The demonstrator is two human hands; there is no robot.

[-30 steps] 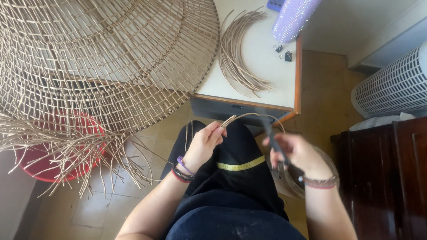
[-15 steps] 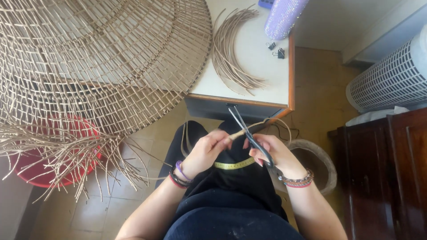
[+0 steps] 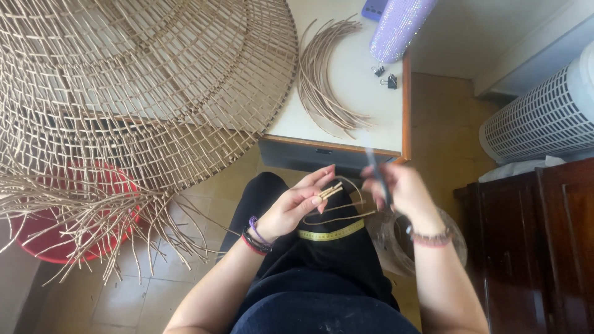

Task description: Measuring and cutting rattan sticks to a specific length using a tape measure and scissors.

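Left hand [image 3: 297, 204] is curling partly closed over the lap, thumb and fingers pinching a small bundle of short cane pieces [image 3: 330, 191] at its near end; the bundle's long axis is running low-left to high-right, cut ends pointing up and right toward the counter edge. Thin loops of cane strand [image 3: 346, 213] are trailing from that grip, curving rightward toward the other hand. Right hand [image 3: 402, 188] is closing around a dark slim tool [image 3: 376, 173], motion-blurred, its long axis lying near vertical with the tip pointing away toward the counter; whether it is scissors, cannot tell. The two hands are sitting close together, just apart, above dark trousers. A yellow measuring tape [image 3: 328, 234] is lying across the lap just below the hands. A clear plastic bag [image 3: 402, 244] is sitting on the floor beside the right forearm, partly hidden by it. Farther out, the white counter [image 3: 365, 93] is carrying a curved sheaf of cane strips [image 3: 322, 80], two black binder clips [image 3: 385, 77] and a sparkly lilac cylinder [image 3: 401, 25]. A large open-weave cane shade [image 3: 136, 80] is overlapping the counter's left edge, loose ends hanging over a red stool [image 3: 49, 241]. A white slatted appliance [image 3: 544, 111] is standing far right, above a dark wooden cabinet [image 3: 532, 241].
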